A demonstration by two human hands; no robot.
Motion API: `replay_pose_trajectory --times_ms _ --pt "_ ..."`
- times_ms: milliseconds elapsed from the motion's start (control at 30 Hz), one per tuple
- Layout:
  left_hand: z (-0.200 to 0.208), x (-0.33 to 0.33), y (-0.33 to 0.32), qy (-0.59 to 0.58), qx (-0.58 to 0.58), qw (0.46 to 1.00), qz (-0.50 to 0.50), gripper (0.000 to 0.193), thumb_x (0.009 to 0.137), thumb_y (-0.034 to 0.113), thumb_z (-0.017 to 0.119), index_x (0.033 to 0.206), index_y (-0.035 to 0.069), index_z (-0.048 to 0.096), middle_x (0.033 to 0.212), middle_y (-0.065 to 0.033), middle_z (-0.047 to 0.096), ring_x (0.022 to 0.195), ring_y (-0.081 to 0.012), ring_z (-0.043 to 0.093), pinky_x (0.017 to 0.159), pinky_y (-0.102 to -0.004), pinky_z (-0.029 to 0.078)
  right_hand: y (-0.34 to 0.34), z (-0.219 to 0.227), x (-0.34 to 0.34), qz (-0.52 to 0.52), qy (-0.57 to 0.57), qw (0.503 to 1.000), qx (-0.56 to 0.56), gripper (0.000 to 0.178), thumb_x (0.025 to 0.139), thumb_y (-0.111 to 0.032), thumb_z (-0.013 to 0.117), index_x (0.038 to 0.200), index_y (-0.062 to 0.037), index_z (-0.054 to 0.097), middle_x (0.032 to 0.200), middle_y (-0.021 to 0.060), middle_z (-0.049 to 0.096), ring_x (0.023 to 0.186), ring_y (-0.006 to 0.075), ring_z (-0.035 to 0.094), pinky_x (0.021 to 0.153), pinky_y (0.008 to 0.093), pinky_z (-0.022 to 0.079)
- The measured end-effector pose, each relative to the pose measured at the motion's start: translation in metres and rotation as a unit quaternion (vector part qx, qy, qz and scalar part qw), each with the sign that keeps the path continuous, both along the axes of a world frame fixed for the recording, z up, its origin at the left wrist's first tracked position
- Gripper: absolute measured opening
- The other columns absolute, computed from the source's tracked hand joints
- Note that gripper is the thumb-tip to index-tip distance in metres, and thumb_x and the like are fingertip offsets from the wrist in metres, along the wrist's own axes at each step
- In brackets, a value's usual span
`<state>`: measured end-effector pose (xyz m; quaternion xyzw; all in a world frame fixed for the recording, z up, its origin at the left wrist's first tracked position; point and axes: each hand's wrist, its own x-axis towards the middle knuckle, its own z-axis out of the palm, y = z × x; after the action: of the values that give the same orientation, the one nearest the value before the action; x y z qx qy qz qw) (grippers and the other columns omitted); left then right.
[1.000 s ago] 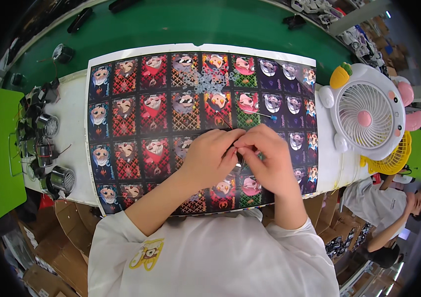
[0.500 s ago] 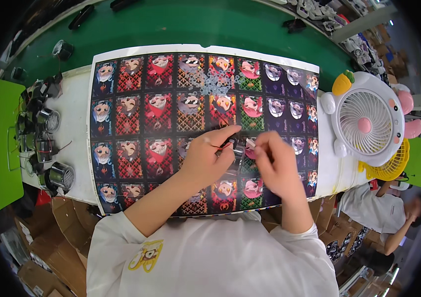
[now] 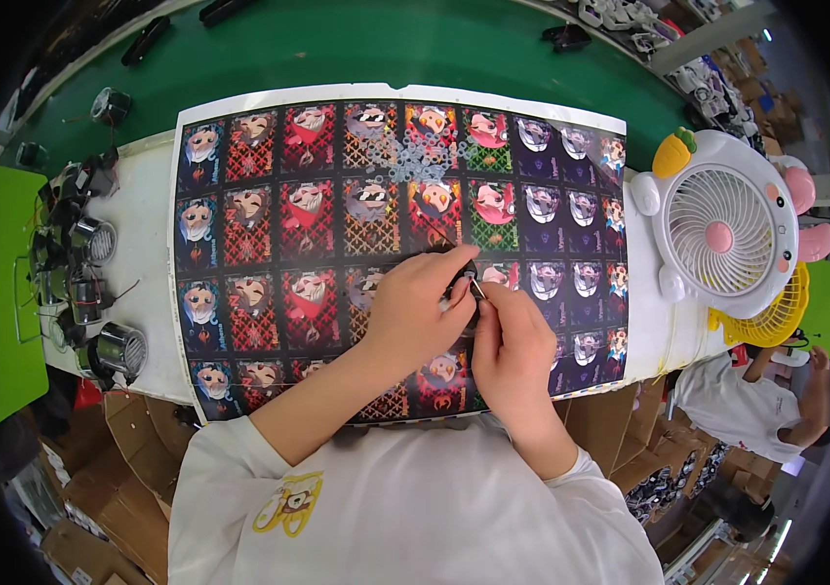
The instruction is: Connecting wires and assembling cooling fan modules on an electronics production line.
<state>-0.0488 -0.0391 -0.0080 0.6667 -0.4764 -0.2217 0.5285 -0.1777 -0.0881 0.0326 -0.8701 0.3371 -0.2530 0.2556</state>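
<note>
Over a printed sheet (image 3: 335, 229) of cartoon cards, my left hand (image 3: 413, 302) is closed around a small dark round unit (image 3: 468, 277) with thin wires. Its body is mostly hidden by my fingers. My right hand (image 3: 513, 341) is pinched at the unit's right side, on a thin, light-coloured piece (image 3: 477, 290) too small to name. The fingertips of both hands nearly meet there. Beyond them, a loose heap of small clear rings (image 3: 420, 158) lies on the sheet.
Several dark round units with wires (image 3: 93, 239) stand along the table's left side. A white animal-shaped fan (image 3: 717, 219) with a yellow basket (image 3: 781, 312) is at the right. Green matting (image 3: 337, 54) covers the far side. Cardboard boxes (image 3: 132, 439) and a co-worker (image 3: 751, 405) are below the table's edge.
My right hand has moved left and in against the dark unit, bringing the light piece to it. My left hand has stayed nearly in place, still holding the unit.
</note>
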Motion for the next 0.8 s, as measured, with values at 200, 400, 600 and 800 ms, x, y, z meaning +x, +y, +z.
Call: replay_pose_trajectory --times_ms 200,400,600,800 --pt "-0.0002 -0.0019 -0.0008 0.015 0.008 1.0 0.016 0.031 0.08 0.005 0.06 0.111 -0.001 0.064 0.09 -0.018 0.067 0.082 -0.0366 0.065 0.074 -0.0447 0.052 0.0023 -0.0085 0.0028 -0.023 -0.031 0.999 -0.017 0.024 0.085 0.006 0.059 0.108 0.0001 0.063 0.084 0.0157 0.062 0.066 0.0318 0.062 0.057 0.0384 0.049" --pt "-0.0009 -0.0025 -0.0014 -0.002 -0.004 1.0 0.018 0.034 0.078 0.005 0.06 0.111 -0.002 0.064 0.088 -0.0187 0.067 0.08 -0.0365 0.065 0.071 -0.0447 0.051 0.0021 -0.004 -0.0001 -0.008 0.008 1.0 -0.026 0.038 0.082 0.005 0.061 0.119 -0.0007 0.064 0.087 0.0145 0.061 0.064 0.0302 0.063 0.054 0.038 0.051" --pt "-0.0028 -0.0027 -0.0005 0.004 0.008 1.0 0.018 0.035 0.078 0.006 0.06 0.112 -0.001 0.064 0.089 -0.0191 0.067 0.08 -0.0366 0.065 0.071 -0.0447 0.052 0.0026 -0.0042 -0.0001 -0.003 0.011 1.0 -0.015 0.042 0.08 0.005 0.061 0.121 -0.0004 0.063 0.088 0.0144 0.061 0.064 0.0294 0.063 0.055 0.0381 0.052" --pt "-0.0066 -0.0049 -0.006 -0.045 -0.031 0.998 0.03 0.036 0.082 0.0 0.056 0.116 0.002 0.066 0.092 -0.0193 0.069 0.074 -0.0304 0.068 0.067 -0.0369 0.053 -0.0053 -0.0077 0.0068 -0.028 -0.036 0.999 -0.024 0.035 0.081 0.01 0.058 0.114 0.0013 0.066 0.071 0.0136 0.054 0.059 0.0286 0.055 0.053 0.0368 0.044"
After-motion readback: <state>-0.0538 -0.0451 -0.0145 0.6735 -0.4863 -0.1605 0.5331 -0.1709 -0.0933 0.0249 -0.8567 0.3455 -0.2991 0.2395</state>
